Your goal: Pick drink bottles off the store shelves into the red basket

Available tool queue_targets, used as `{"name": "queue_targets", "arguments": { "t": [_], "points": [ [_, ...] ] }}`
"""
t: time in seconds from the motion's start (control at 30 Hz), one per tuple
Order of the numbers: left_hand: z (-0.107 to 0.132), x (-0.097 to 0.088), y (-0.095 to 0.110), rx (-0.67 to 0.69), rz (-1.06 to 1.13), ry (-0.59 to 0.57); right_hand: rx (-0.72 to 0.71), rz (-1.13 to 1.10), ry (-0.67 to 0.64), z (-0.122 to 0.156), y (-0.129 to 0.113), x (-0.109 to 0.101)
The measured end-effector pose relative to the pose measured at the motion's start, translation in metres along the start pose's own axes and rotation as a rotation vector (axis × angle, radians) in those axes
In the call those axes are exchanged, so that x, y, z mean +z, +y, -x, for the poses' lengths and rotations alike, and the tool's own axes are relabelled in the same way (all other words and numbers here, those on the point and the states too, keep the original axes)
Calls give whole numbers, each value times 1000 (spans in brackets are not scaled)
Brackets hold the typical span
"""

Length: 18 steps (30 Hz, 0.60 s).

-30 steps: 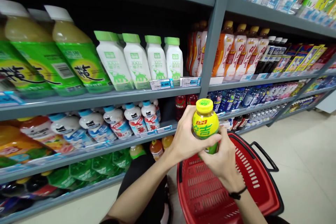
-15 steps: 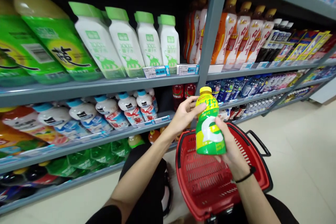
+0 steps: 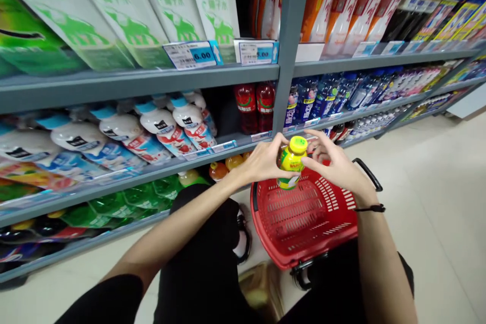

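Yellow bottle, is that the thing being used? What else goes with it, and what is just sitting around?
In use: yellow-capped bottle, held by the left hand; right hand, fingertips on it; red basket, right under the bottle.

Just sitting around: white blue-capped bottles, red bottles, blue bottles and price tags on the shelves.

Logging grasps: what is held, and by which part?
A yellow-capped drink bottle, by its body below the cap: the left hand on one side, the right hand on the other.
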<state>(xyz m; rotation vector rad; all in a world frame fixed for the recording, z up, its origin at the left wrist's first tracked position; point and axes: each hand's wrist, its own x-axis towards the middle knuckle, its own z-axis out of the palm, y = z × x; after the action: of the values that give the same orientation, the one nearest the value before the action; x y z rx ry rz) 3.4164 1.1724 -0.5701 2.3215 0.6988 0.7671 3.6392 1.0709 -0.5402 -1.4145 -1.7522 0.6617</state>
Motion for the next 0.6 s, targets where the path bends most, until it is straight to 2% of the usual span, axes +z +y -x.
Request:
{"name": "queue_targets", "arguments": {
  "t": [0.07, 0.17, 0.23, 0.3, 0.4, 0.5, 0.6],
  "points": [
    [6, 24, -19, -49, -113, -127, 64, 248, -107, -5, 11, 10],
    [17, 65, -52, -146, -192, -329, 202, 577, -301, -17, 34, 42],
    [27, 88, -70, -192, -224, -417, 251, 631, -394, -23, 55, 65],
    [35, 101, -82, -219, -242, -470, 279, 622, -461, -26, 78, 89],
    [40, 101, -92, -209, -263, -545, 344, 624, -540, -25, 112, 123],
    [37, 79, -100, -176, -305, -603, 431, 628, -589, -19, 139, 159],
    [36, 51, -106, -220, -396, -605, 533, 629, -596, -14, 159, 191]
  ]
}}
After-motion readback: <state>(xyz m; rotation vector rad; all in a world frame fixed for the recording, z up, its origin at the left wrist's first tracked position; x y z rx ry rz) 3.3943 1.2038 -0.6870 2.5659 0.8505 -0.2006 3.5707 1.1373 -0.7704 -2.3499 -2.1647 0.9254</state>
